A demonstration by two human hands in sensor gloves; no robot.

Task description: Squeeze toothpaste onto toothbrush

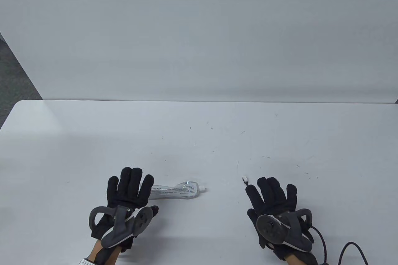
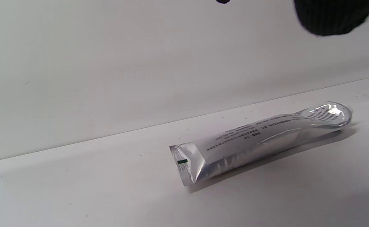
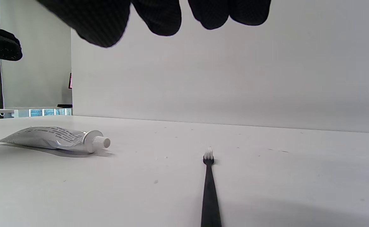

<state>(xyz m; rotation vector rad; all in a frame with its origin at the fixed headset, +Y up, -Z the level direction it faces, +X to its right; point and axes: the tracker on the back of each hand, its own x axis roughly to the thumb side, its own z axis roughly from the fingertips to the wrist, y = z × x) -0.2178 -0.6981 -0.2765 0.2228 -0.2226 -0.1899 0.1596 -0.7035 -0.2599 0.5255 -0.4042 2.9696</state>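
A silver toothpaste tube (image 1: 175,190) lies on the white table (image 1: 199,140), its white cap (image 1: 202,188) pointing right. My left hand (image 1: 129,193) is spread open above the tube's flat tail end; in the left wrist view the tube (image 2: 260,142) lies free below my fingers (image 2: 329,15). A black toothbrush (image 3: 209,189) with white bristles (image 1: 245,179) lies under my open right hand (image 1: 272,196), which hides its handle in the table view. In the right wrist view my fingers (image 3: 165,15) hang above the brush without touching it. The tube also shows there (image 3: 55,138).
A white backdrop wall (image 1: 199,29) stands behind the table's far edge (image 1: 199,101). A black cable (image 1: 348,246) runs from my right wrist at the bottom right. Dark floor (image 1: 15,72) shows at the far left.
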